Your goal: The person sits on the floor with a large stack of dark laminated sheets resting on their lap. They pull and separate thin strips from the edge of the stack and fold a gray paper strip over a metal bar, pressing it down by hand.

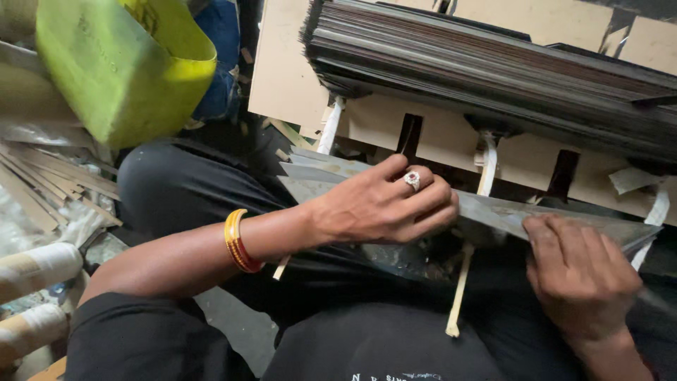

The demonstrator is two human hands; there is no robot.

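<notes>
My left hand (pixel 384 204), with a ring and orange bangles at the wrist, presses down on a small stack of thin grey sheets (pixel 493 212) lying across my lap, fingers curled over their top edge. At the stack's right end my right hand (pixel 578 271) grips the same sheets, with the thumb on top. Both hands are closed on the stack. A pale strip (pixel 460 289) hangs down under the sheets between my hands.
A thick pile of dark sheets (pixel 493 63) rests on slotted brown boards (pixel 451 134) just beyond my hands. A yellow-green plastic bucket (pixel 120 63) stands at the upper left. Thin wooden strips (pixel 49 183) and white rolls (pixel 35 268) lie at the left.
</notes>
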